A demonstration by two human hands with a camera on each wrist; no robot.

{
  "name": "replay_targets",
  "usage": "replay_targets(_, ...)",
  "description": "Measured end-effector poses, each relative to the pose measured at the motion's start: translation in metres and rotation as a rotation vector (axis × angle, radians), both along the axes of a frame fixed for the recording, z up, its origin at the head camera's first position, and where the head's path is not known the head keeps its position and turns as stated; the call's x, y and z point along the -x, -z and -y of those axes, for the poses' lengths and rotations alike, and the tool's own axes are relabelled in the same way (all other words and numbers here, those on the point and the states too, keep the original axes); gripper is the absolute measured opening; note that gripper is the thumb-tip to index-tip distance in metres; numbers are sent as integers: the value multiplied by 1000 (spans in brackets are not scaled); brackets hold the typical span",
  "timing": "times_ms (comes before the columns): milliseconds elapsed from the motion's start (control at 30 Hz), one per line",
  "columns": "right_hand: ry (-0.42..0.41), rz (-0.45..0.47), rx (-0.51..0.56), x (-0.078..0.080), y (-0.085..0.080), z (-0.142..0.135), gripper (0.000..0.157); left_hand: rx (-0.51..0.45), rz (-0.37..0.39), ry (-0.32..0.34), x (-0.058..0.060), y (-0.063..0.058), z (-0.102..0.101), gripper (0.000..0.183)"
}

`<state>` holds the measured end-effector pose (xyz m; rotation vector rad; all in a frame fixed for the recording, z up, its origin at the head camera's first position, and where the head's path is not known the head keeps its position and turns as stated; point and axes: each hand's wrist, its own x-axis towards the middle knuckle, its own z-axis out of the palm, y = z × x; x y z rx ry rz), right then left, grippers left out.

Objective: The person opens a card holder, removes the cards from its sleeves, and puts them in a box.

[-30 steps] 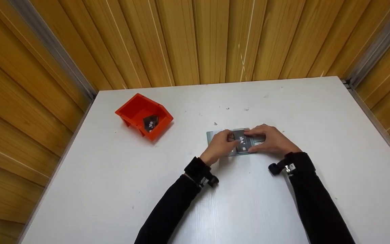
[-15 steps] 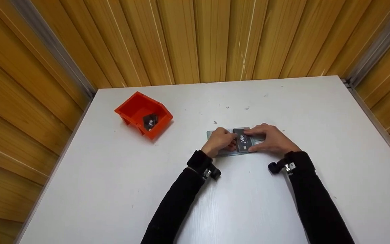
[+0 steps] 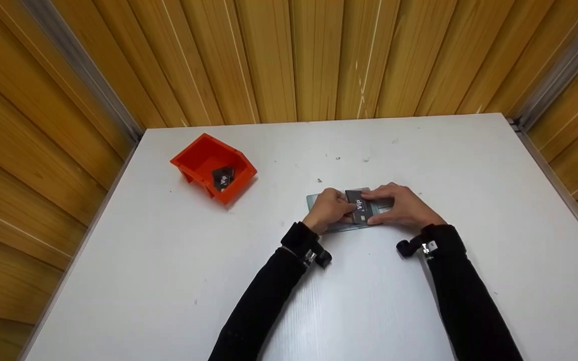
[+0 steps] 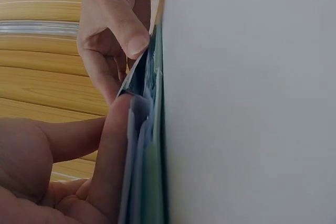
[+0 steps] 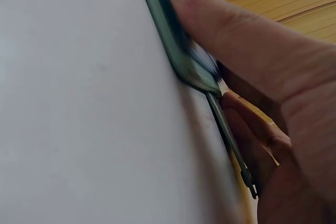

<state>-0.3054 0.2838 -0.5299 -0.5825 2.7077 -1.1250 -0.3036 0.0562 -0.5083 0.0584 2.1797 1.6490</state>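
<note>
A dark bank-style card marked "Vip" (image 3: 358, 207) lies over a green-edged card holder (image 3: 341, 228) with sleeves, on the table. My left hand (image 3: 328, 208) pinches at the card's left edge, its thumb reaching onto the dark face. In the left wrist view, a left fingertip (image 4: 122, 103) sits against the raised card edge beside pale sleeve layers (image 4: 137, 129). From the other side my right hand (image 3: 403, 208) grips the holder, fingertips and thumb at the card's two right corners. The right thumb (image 5: 210, 17) presses over the holder's green cover (image 5: 173, 51) in the right wrist view.
An orange bin (image 3: 196, 155) stands on the left part of the white table (image 3: 143, 250), with dark Vip cards (image 3: 223, 177) inside. Wood-patterned walls (image 3: 314, 60) rise behind the table and at both sides.
My left hand has shifted slightly right; its thumb drew back to the card's left edge, then reached onto its face again. The right hand, holder and bin stay nearly in place.
</note>
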Motion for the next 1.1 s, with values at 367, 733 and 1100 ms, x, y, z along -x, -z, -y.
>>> replay_targets(367,11,16,20,0,1,-2,67,-69,41,63,6,-3,16,13)
replay_targets(733,32,51,18,-2,3,-2,66,-85,97,20,2,-5,57,12)
replay_targets(1100,50,65,5,-3,3,-1,66,-11,89,29,2,-9,62,12)
